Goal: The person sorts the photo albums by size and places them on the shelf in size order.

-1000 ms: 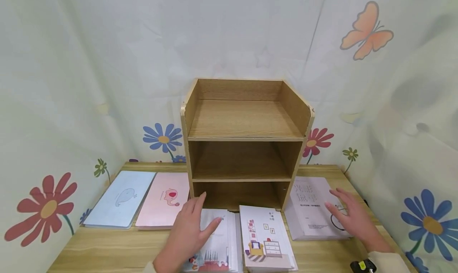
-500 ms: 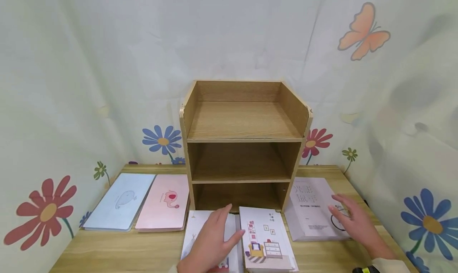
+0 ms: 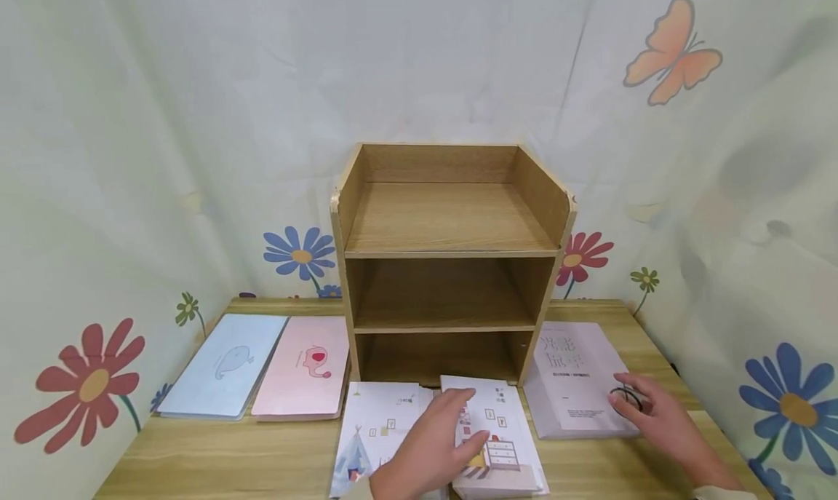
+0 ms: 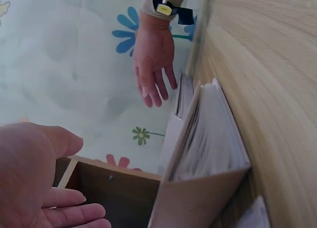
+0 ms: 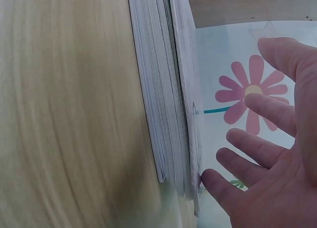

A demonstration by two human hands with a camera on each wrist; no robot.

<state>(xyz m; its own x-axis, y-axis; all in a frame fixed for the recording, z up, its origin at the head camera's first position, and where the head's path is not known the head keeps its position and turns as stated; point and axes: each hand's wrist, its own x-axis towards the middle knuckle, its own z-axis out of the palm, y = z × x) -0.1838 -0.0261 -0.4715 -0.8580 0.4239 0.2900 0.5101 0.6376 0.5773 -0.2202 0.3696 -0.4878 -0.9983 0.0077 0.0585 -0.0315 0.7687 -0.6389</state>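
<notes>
My left hand (image 3: 432, 445) hovers over two thick white illustrated books at the front middle, fingers extended and holding nothing. One is a book with a tent drawing (image 3: 380, 420) to its left; the other, a book with a furniture drawing (image 3: 500, 420), is partly covered by the hand. In the left wrist view that hand (image 4: 34, 178) appears apart from the upright-looking page edges of a book (image 4: 213, 134). My right hand (image 3: 664, 423) is spread at the right side of a thick pale lilac book (image 3: 576, 383). The right wrist view shows the little finger (image 5: 218, 188) close to its cover; contact is unclear.
A three-level wooden shelf (image 3: 452, 255) stands behind the books, with bare boards. On the left of the table (image 3: 196, 456) lie a light blue notebook (image 3: 225, 362) and a pink notebook (image 3: 301, 369). Flowered cloth (image 3: 196, 121) surrounds the table.
My left hand has moved right, from above the tent book to above the furniture book. The right hand has shifted only slightly beside the lilac book. The books have stayed in place.
</notes>
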